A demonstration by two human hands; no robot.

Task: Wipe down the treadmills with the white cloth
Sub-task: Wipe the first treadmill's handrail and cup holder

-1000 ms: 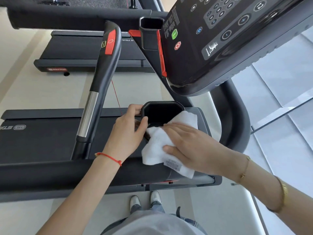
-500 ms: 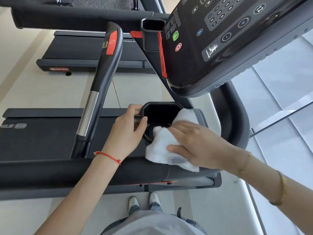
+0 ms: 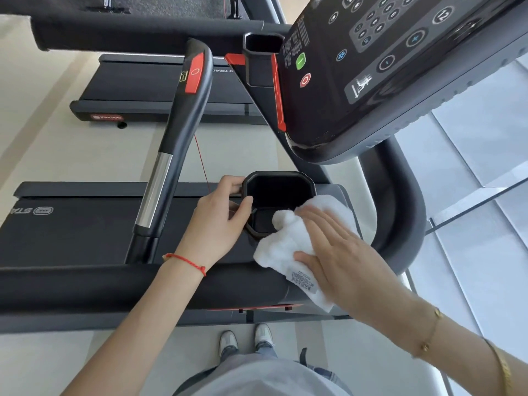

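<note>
single head-worn view, steeply downward, close over treadmill (image 3: 85, 232)

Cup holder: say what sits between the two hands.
Head view: only the black cup holder's open well lies between them; left hand grips its rim, right hand presses the white cloth.

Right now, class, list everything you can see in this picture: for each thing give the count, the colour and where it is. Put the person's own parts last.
white cloth: one, white with a printed label, over the cup holder's right edge, under the right hand.
cup holder: one, black, on the near treadmill's console shelf.
console panel: one, black with green and red buttons, upper right.
handrail: one, black with a silver section and red pad, centre left.
near treadmill belt: one, black, left.
far treadmill: one, black, top.
shoes: two, white, bottom centre.
left hand: grips the cup holder's left rim; red string bracelet.
right hand: presses flat on the cloth; gold bracelets.
</note>
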